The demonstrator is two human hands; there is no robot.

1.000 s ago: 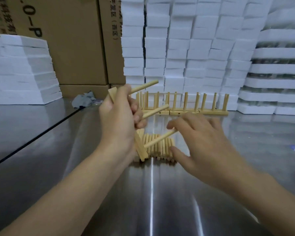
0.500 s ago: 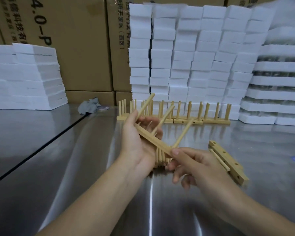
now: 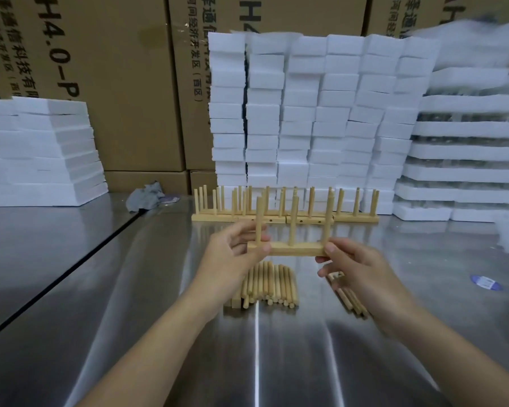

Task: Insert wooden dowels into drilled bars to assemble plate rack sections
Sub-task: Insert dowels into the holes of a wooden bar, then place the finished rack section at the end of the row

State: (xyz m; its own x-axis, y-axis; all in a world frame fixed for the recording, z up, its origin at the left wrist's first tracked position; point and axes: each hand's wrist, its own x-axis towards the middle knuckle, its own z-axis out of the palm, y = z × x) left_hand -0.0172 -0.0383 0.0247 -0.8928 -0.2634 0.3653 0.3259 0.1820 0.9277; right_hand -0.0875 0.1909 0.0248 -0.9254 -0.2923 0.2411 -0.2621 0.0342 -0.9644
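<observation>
Now: left grip (image 3: pixel 232 257), right grip (image 3: pixel 359 268) each pinch bar (image 3: pixel 294 249) end; three dowels (image 3: pixel 293 221) upright.

Even overhead light; bright glare streaks on steel table (image 3: pixel 306 348); motion blur at right edge; wide-angle bowing.

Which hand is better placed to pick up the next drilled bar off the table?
Right, probably. The loose bars lie just below the right hand, while the left hand pinches the other end of the three-dowel section, above the dowel pile.
</observation>
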